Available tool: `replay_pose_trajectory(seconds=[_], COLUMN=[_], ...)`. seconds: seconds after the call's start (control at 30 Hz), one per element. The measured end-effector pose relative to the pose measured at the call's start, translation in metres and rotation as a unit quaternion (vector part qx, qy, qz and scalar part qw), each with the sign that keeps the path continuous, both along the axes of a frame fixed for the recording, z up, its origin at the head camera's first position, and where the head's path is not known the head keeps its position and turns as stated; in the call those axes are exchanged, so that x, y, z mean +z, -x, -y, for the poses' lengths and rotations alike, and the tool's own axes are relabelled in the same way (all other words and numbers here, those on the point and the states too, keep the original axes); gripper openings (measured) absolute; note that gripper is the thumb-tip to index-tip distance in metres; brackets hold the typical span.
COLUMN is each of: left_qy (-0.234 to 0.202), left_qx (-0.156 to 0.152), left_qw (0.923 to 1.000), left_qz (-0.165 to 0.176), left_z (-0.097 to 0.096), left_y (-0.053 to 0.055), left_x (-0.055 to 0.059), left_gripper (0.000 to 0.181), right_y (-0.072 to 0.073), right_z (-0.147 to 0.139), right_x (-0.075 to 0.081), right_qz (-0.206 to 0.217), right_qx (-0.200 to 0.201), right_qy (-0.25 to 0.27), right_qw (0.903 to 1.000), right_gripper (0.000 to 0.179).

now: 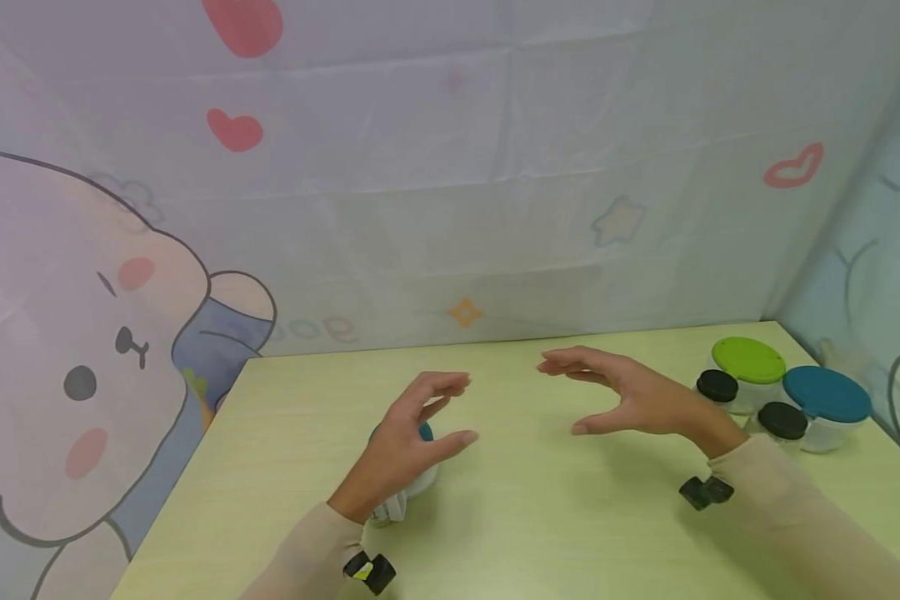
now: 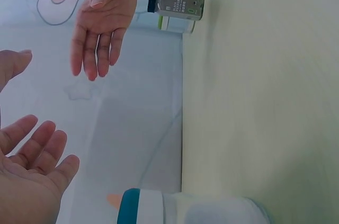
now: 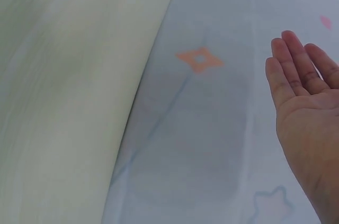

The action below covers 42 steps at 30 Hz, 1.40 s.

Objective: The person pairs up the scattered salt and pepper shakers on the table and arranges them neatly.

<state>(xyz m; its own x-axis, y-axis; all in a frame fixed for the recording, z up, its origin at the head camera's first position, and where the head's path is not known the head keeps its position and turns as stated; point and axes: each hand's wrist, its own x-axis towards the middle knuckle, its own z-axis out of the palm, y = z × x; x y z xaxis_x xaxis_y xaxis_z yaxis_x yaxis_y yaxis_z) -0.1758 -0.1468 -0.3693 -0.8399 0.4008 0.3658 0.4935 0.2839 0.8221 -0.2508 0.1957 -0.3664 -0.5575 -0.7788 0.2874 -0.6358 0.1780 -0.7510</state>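
Both hands hover above the pale table with palms facing each other and a gap between them. My left hand (image 1: 405, 437) has loosely extended fingers and thumb apart, holding nothing. Behind and below it, a white container with a blue lid (image 2: 130, 206) stands on the table, largely hidden by the hand in the head view. A small white item (image 1: 394, 507) shows beside that container, under the left wrist. My right hand (image 1: 630, 396), likewise unfilled, has its fingers stretched toward the left. Nearest to it are two black-capped jars (image 1: 717, 386) at the right.
At the table's right side stand a clear tub with a green lid (image 1: 748, 360) and another with a blue lid (image 1: 827, 394), close behind the black-capped jars. A printed cloth backdrop (image 1: 420, 233) rises along the table's back edge. Dark wrist cameras sit on both sleeves.
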Motion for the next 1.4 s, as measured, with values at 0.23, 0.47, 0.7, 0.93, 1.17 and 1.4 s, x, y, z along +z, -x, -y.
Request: replay_pose_trajectory(seconds=[0.23,0.47,0.7,0.93,1.17,1.4], left_qy=[-0.012,-0.021,-0.027,-0.030,-0.025,-0.028], left_qx=[-0.007,-0.015,-0.020,-0.022,-0.023,-0.030], left_qw=[0.9999,0.9997,0.9994,0.9992,0.9993,0.9990], left_qz=[-0.002,0.002,0.005,0.016,0.018,0.018], left_z=[-0.007,-0.014,-0.021,-0.029,-0.035,-0.039], left_y=[-0.001,-0.001,0.001,0.003,0.004,0.005], left_x=[0.000,-0.001,-0.006,-0.008,-0.010,-0.014], left_gripper=[0.058,0.059,0.058,0.057,0.058,0.059], right_y=[-0.003,-0.006,-0.012,-0.013,-0.015,-0.017], right_z=[-0.006,-0.016,-0.028,-0.039,-0.047,-0.055], right_x=[0.004,0.005,0.009,0.011,0.014,0.014], right_qz=[-0.005,-0.006,-0.004,-0.024,-0.026,-0.059], right_qx=[-0.002,-0.010,-0.022,-0.010,-0.019,-0.022], right_qy=[-0.007,-0.013,-0.020,-0.029,-0.031,-0.022], right_qw=[1.0000,0.9998,0.9996,0.9992,0.9990,0.9977], right_gripper=[0.082,0.084,0.084,0.085,0.083,0.081])
